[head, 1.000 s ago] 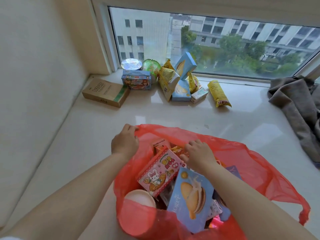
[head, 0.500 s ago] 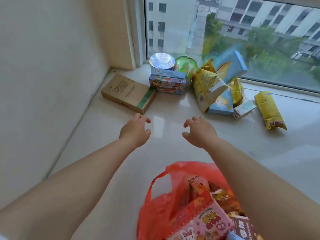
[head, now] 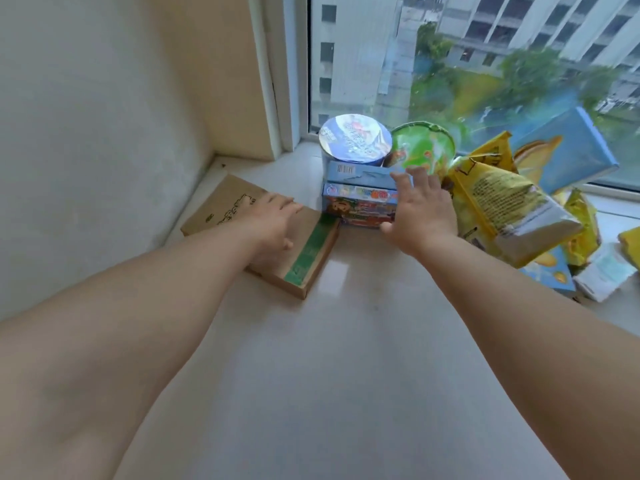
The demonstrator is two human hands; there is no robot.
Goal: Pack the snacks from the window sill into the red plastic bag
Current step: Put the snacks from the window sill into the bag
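On the pale window sill point(head: 346, 341) our left hand point(head: 273, 220) lies flat over the brown carton point(head: 304, 258), right hand point(head: 422, 206) spread at the stacked boxes point(head: 360, 199); we should grip both sides squarely.

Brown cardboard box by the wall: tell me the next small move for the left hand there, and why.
Probably curl the left hand around the brown cardboard box and lift it. The hand lies flat on the box's top, fingers straight, not yet gripping, and the box lies flat on the window sill. The right hand is open too, reaching at the stacked blue boxes.
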